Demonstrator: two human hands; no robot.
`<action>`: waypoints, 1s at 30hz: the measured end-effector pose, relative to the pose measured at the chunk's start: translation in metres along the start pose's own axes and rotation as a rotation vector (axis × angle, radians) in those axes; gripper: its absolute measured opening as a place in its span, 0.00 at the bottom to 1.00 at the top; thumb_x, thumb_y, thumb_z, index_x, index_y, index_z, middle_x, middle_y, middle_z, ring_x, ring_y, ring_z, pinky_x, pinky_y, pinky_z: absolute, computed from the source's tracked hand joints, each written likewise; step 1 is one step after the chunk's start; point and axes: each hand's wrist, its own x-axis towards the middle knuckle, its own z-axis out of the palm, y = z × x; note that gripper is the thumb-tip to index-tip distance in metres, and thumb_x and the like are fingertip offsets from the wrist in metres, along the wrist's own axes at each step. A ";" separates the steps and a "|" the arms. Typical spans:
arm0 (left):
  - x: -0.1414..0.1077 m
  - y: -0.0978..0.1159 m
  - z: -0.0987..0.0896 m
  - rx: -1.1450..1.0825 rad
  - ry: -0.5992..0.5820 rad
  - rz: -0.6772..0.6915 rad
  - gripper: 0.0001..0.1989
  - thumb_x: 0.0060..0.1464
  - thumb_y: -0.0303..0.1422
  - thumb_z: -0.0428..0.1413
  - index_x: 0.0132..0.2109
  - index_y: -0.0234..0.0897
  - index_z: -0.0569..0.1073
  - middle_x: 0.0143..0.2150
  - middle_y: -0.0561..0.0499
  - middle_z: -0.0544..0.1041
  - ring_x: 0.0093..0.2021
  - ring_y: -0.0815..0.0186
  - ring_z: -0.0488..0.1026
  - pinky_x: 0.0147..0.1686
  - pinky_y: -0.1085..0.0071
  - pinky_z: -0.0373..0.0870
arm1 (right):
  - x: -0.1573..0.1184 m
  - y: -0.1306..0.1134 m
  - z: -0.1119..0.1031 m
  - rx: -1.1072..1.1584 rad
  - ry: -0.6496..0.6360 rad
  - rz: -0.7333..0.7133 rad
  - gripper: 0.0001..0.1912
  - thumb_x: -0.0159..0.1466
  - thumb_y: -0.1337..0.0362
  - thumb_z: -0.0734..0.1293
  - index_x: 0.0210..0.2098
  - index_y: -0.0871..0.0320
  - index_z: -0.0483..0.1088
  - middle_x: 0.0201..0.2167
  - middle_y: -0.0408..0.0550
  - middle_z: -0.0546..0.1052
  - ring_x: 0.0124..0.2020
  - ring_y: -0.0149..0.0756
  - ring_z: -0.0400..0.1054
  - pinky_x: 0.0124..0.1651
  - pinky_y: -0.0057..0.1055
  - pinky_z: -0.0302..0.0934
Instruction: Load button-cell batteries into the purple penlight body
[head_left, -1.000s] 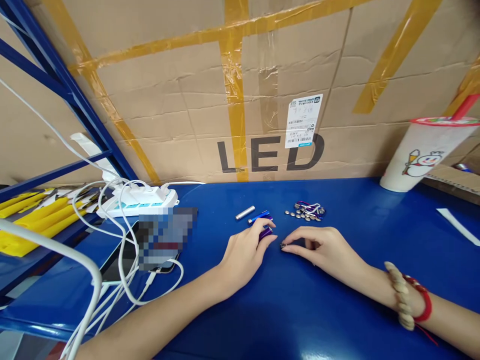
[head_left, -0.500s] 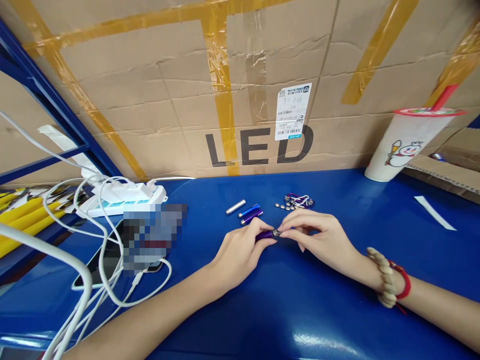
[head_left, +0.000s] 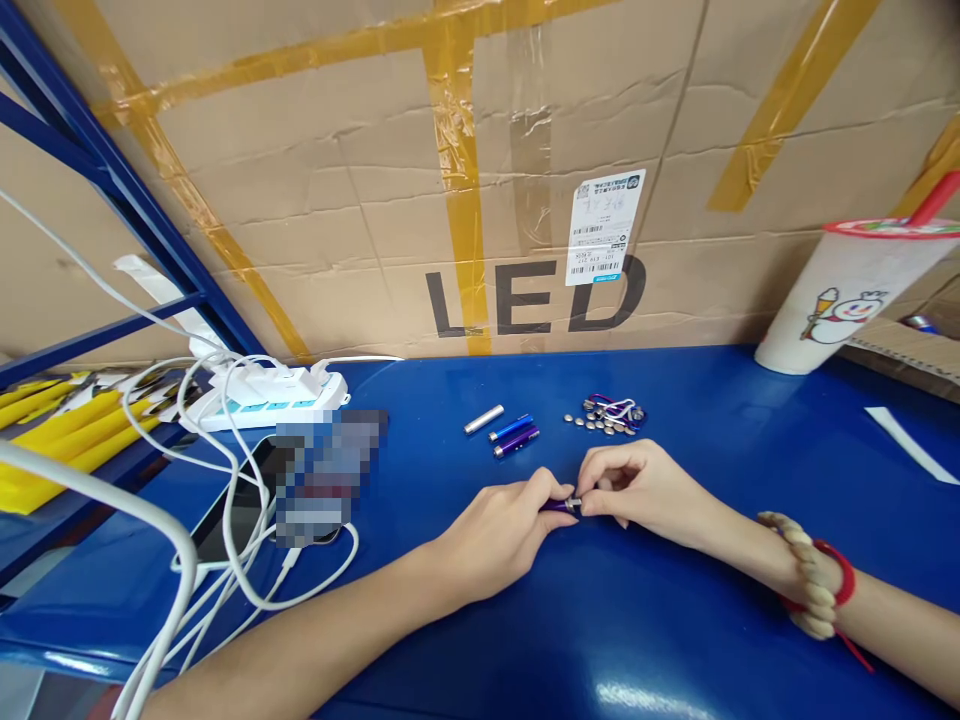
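Between the thumb and fingers of my left hand (head_left: 499, 530) is a small purple flashlight (head_left: 557, 506), its silvery end pointing right. My right hand (head_left: 649, 490) is pinched closed at that end; what its fingertips hold is too small and covered to make out. Just beyond my hands lie a silver flashlight (head_left: 484, 419), a blue flashlight (head_left: 511, 429) and another purple flashlight (head_left: 517, 442), side by side. Several button cells (head_left: 598, 427) are scattered to their right, against a small heap of purple clips with white cord (head_left: 616, 409).
A large cardboard box (head_left: 360, 200) stands along the back of the blue table (head_left: 675, 620). At left are a power strip (head_left: 300, 405), tangled white cables (head_left: 176, 520) and a phone (head_left: 217, 525). A drink cup (head_left: 832, 300) and a white strip (head_left: 911, 445) are at right.
The camera view has shifted, moving the scene slightly right. Both hands have come a little nearer to me with the purple flashlight, away from the button cells. The grip looks much the same.
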 end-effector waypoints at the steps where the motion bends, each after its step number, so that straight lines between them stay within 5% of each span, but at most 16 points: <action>1: 0.000 -0.001 0.000 0.007 0.007 0.016 0.03 0.62 0.28 0.48 0.39 0.40 0.61 0.47 0.50 0.76 0.45 0.63 0.75 0.41 0.72 0.70 | 0.000 0.000 0.001 0.002 -0.002 0.009 0.16 0.50 0.52 0.71 0.23 0.61 0.73 0.13 0.40 0.67 0.13 0.23 0.56 0.17 0.22 0.50; 7: -0.001 -0.004 0.000 0.049 0.043 0.104 0.03 0.62 0.28 0.46 0.42 0.38 0.64 0.44 0.49 0.77 0.44 0.64 0.75 0.41 0.73 0.69 | -0.004 -0.004 0.004 0.000 -0.013 0.057 0.14 0.50 0.55 0.72 0.22 0.61 0.71 0.11 0.37 0.64 0.13 0.22 0.54 0.18 0.21 0.48; 17: 0.002 -0.002 0.002 0.054 0.206 0.022 0.07 0.61 0.28 0.47 0.43 0.42 0.68 0.38 0.56 0.77 0.36 0.68 0.74 0.37 0.77 0.67 | -0.002 -0.004 0.008 -0.004 0.056 -0.013 0.16 0.55 0.52 0.69 0.26 0.60 0.68 0.11 0.35 0.61 0.13 0.23 0.54 0.18 0.21 0.48; 23: 0.003 -0.002 0.000 0.068 0.263 0.046 0.07 0.62 0.28 0.46 0.43 0.42 0.68 0.36 0.55 0.76 0.34 0.69 0.73 0.35 0.78 0.66 | 0.002 0.002 0.001 -0.112 0.218 -0.248 0.14 0.55 0.53 0.70 0.32 0.57 0.75 0.26 0.44 0.72 0.17 0.23 0.58 0.20 0.23 0.54; 30: 0.000 -0.001 0.003 0.107 0.230 0.080 0.07 0.61 0.28 0.46 0.43 0.39 0.67 0.33 0.53 0.76 0.28 0.69 0.72 0.28 0.78 0.65 | 0.000 0.003 -0.001 -0.097 0.221 -0.415 0.13 0.57 0.53 0.69 0.28 0.56 0.78 0.26 0.46 0.72 0.17 0.23 0.60 0.19 0.23 0.55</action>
